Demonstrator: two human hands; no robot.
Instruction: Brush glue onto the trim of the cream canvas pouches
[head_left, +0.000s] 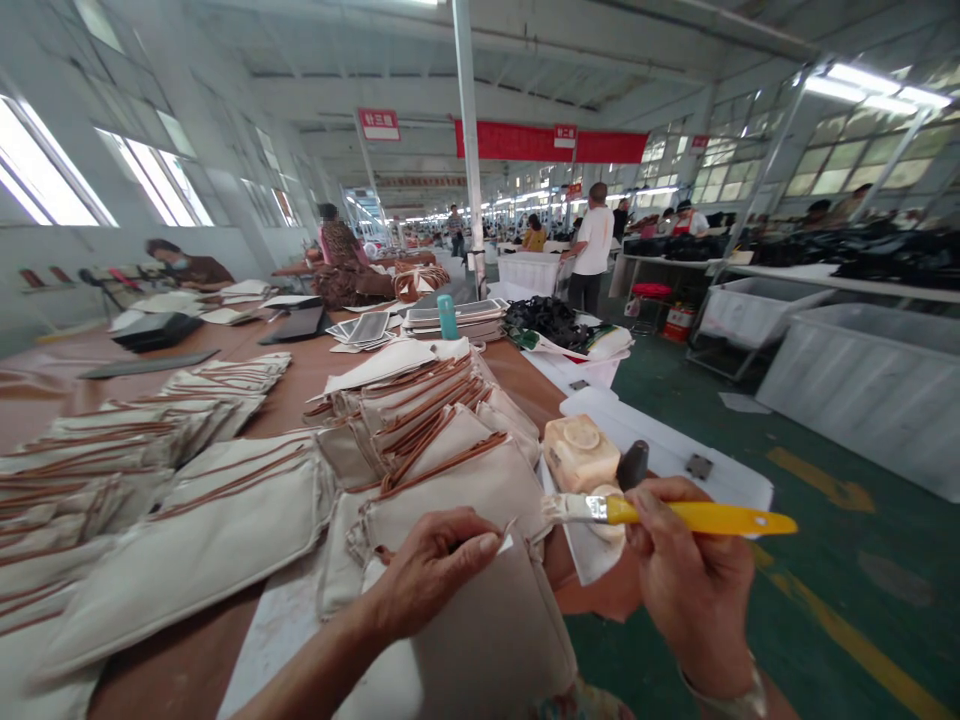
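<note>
My right hand (694, 580) grips a yellow-handled paintbrush (697, 517), its pale, coated bristles pointing left. Just behind the brush stands a stained cream plastic bottle (581, 452), with a dark rounded object (634, 463) beside it. Over a beige fabric bag panel (480, 630), my left hand (435, 565) is closed, thumb against the fingers, with a small white corner of material (507, 545) at the thumb tip. Under and behind that hand lie stacked beige bag pieces (442, 410) with brown piping.
More beige pieces (180, 545) spread across the brown-covered table (169, 640) on the left. A teal bottle (447, 318) and a heap of black straps (551, 325) are farther back. White bins (870, 390) stand on the green floor at right. Several people work beyond.
</note>
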